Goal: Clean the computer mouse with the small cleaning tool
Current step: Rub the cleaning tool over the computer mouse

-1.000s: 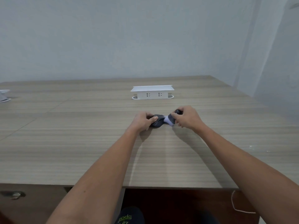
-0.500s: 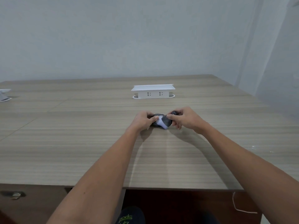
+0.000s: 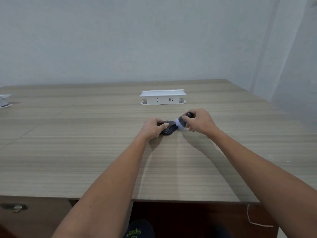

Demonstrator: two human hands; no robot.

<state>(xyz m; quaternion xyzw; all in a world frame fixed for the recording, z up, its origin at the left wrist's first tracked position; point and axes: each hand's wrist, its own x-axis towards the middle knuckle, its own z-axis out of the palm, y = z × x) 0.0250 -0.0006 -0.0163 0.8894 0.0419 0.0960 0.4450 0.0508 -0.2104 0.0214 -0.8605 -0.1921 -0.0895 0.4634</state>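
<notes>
Brushing is underway: my left hand [image 3: 154, 127] grips the mouse [image 3: 169, 130] on the desk [image 3: 85, 152]; my right hand [image 3: 199, 121] pinches the brush [image 3: 181, 123] at its right edge. How much remains, I cannot tell.

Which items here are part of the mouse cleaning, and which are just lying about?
In use: mouse, held by the left hand; small brush, gripped by the right hand.

Lying about: white socket box; white object at the table's left edge.
</notes>
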